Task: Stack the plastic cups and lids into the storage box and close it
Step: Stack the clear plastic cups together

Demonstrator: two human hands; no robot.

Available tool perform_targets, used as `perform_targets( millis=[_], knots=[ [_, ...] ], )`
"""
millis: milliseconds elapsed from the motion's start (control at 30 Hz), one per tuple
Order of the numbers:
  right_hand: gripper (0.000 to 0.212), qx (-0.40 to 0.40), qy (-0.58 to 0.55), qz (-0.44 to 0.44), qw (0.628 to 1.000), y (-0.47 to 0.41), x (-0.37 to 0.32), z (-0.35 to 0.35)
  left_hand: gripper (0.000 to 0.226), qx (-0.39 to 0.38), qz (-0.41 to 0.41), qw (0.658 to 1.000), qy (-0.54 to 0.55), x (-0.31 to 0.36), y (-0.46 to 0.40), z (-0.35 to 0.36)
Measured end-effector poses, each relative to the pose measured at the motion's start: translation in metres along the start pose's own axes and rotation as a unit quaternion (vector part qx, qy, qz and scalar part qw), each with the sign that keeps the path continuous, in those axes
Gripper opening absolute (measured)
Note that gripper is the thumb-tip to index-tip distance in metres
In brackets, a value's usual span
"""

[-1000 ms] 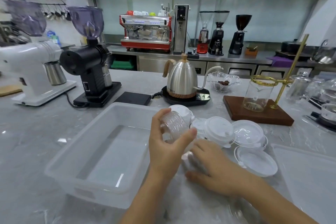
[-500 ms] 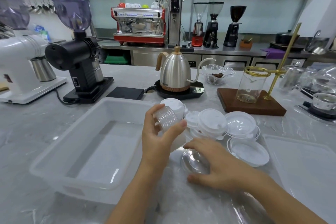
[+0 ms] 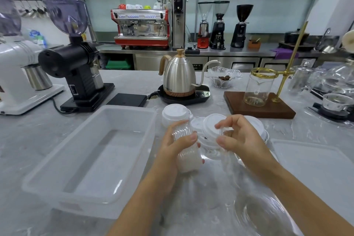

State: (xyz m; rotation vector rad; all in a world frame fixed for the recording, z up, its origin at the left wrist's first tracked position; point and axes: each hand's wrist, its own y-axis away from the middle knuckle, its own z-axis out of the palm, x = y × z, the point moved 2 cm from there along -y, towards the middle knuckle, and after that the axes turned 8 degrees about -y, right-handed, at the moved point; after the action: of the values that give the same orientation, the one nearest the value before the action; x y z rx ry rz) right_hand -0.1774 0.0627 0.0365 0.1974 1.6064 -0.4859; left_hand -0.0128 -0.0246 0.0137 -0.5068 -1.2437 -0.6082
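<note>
The left hand (image 3: 179, 142) grips a stack of clear ribbed plastic cups (image 3: 184, 147); the right hand (image 3: 240, 140) pinches another clear cup (image 3: 227, 151) above the worktop. Misaligned rims could jam when nesting them.

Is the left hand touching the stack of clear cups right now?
Touching. The head view shows the left hand wrapped round the stack of clear cups, thumb lying across its front.

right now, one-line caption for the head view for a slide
Left hand grips stacked clear cups; right hand lifts another cup beside the storage box.
</note>
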Motion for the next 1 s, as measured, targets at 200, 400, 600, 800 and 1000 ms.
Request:
perform_targets(
  millis=[200,400,600,800,1000],
  knots=[
    [0.042,0.104,-0.02,-0.073,0.992,0.002,-0.008,-0.004,0.07,-0.016,-0.028,0.999,0.001,-0.008,0.002,0.009],
    [0.02,0.165,-0.034,-0.162,0.972,0.005,-0.005,0.0,0.06,-0.007,-0.018,1.0,-0.022,-0.014,-0.001,0.009],
    [0.032,-0.075,-0.018,-0.103,0.992,0.016,0.013,0.029,0.065,0.01,0.013,0.999,-0.03,-0.015,-0.003,0.008],
    [0.071,-0.178,0.048,-0.078,0.98,0.026,0.015,0.038,0.061,0.008,0.008,1.0,-0.001,-0.017,-0.004,0.007],
    [0.073,-0.208,0.15,-0.094,0.962,0.03,0.015,0.041,0.071,-0.023,-0.001,1.0,0.007,-0.017,-0.003,0.007]
  ],
)
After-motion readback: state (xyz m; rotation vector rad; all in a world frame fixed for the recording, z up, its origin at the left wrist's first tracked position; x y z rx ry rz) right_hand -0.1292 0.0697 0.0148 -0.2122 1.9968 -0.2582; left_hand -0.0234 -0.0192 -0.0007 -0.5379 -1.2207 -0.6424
